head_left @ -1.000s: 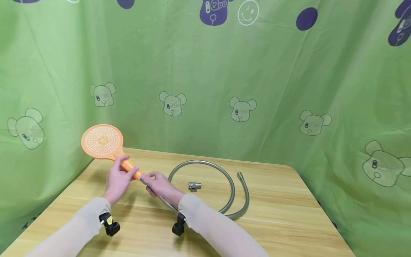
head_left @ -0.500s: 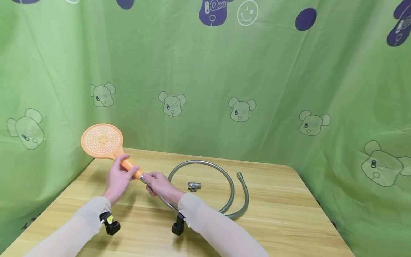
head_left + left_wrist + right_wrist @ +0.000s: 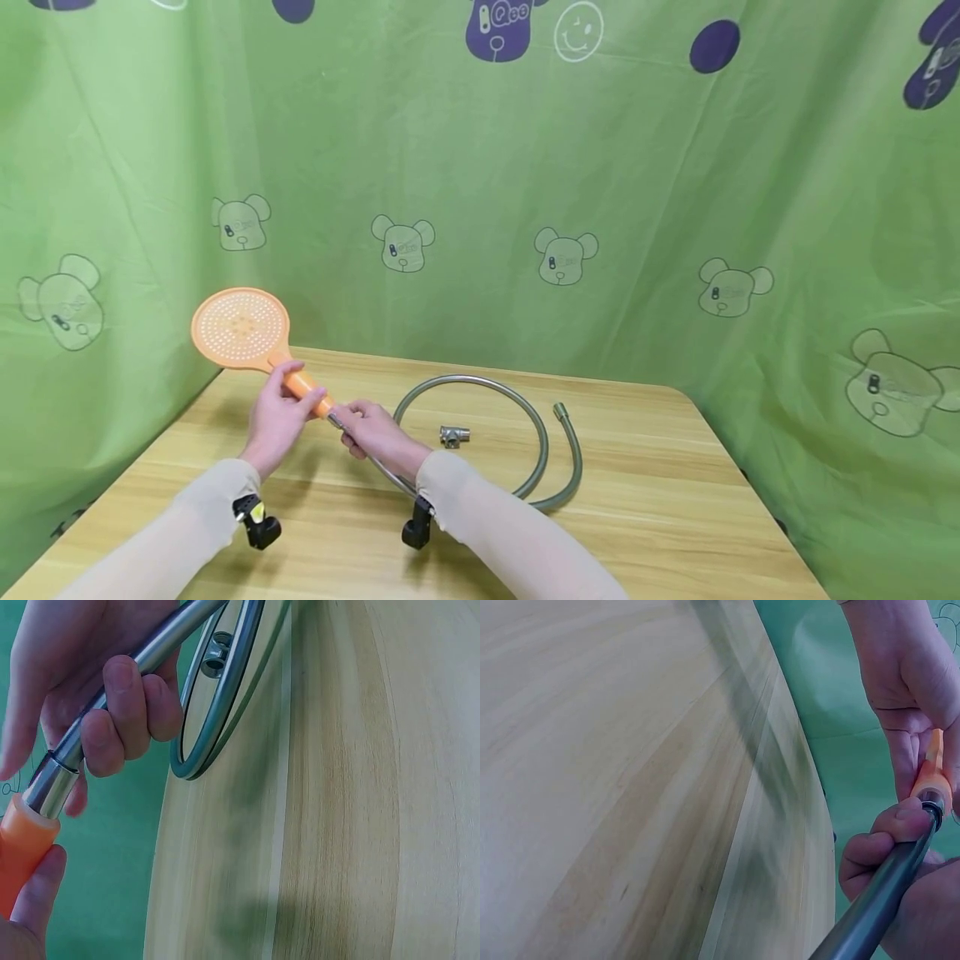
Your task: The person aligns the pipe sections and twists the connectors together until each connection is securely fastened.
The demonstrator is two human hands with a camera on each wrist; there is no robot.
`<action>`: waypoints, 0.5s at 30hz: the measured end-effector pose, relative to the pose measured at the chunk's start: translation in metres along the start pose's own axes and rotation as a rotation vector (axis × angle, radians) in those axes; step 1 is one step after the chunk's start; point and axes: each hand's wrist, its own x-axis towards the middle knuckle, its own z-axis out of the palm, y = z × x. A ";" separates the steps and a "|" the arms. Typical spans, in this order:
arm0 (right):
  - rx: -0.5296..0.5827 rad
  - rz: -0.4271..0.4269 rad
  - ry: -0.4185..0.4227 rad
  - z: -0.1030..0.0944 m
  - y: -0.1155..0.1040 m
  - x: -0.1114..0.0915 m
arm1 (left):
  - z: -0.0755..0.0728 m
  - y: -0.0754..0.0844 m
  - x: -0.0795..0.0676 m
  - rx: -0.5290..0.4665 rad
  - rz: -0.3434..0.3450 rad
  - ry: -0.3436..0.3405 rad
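Note:
My left hand point(image 3: 276, 417) grips the handle of an orange shower head point(image 3: 240, 327), whose pale perforated face is turned toward the head camera. At the handle's lower end my right hand point(image 3: 378, 435) holds the grey metallic shower hose point(image 3: 161, 645) with curled fingers. In the left wrist view a shiny metal connector point(image 3: 51, 787) sits against the orange handle's end, with the hose running straight out of it. Whether its thread is fully engaged cannot be seen. Both hands hold these parts above the table.
The hose loops across the wooden table point(image 3: 660, 483), its free end with a metal fitting point(image 3: 560, 409) lying to the right. A small metal tee valve point(image 3: 453, 436) lies inside the loop. Green printed curtain point(image 3: 480, 150) surrounds the table's back and sides.
Both hands keep nearly the same place and grip. Slightly different amounts of the metal connector show beside the right hand's fingertips across the frames.

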 end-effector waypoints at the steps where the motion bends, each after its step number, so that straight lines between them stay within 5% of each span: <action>1: -0.003 0.001 0.003 0.000 0.000 0.000 | 0.000 0.000 0.000 0.004 0.001 -0.001; 15: -0.020 0.001 -0.011 -0.001 -0.003 -0.002 | 0.001 -0.002 0.000 0.009 0.003 0.001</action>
